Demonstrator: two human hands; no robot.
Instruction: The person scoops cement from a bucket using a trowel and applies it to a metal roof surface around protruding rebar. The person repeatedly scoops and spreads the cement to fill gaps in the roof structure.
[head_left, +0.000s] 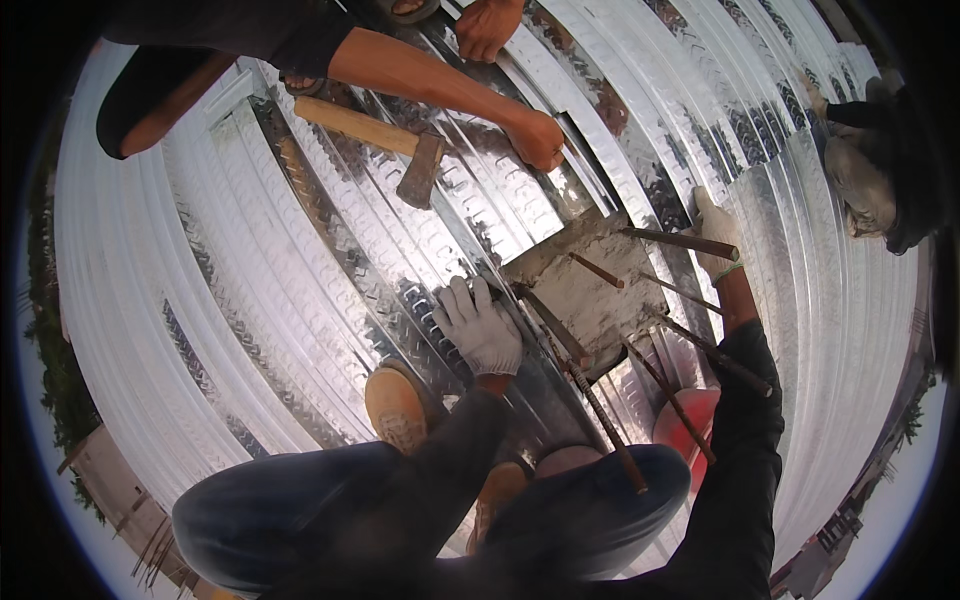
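My left hand [480,330], in a white knitted glove, lies with fingers spread on the ribbed shiny metal decking [300,260], just left of a rough concrete column top [600,265]. My right hand [714,232], also gloved, reaches beyond the column to the decking on its right. One finger there stretches out along the sheet, while a rusty rebar [685,242] crosses in front and hides part of the hand. Several more rebars stick up from the concrete. No tool shows in either hand.
A co-worker's fist [537,140] is at a sheet edge beyond the column; their other hand [488,28] is farther back. A wooden-handled hatchet [420,172] lies on the decking. Another person [870,170] is at far right. A red object [687,420] sits by my right knee.
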